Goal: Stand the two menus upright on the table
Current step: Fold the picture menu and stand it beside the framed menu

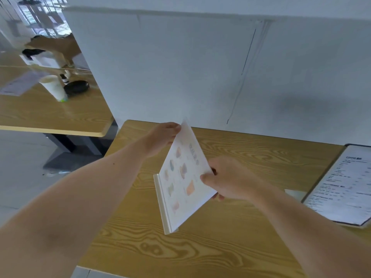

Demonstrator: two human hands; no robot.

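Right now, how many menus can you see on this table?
2. The picture menu is held tilted above the wooden table by the left hand and right hand. The coffee menu lies at the right edge, partly cut off.

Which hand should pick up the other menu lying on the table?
Probably the right hand: the black-framed menu lies flat at the table's right edge, nearer it than the left hand.

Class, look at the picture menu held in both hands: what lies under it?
Under the picture menu only bare wood-grain table shows around its edges. The patch directly beneath is covered, as are the right hand's fingers behind it.
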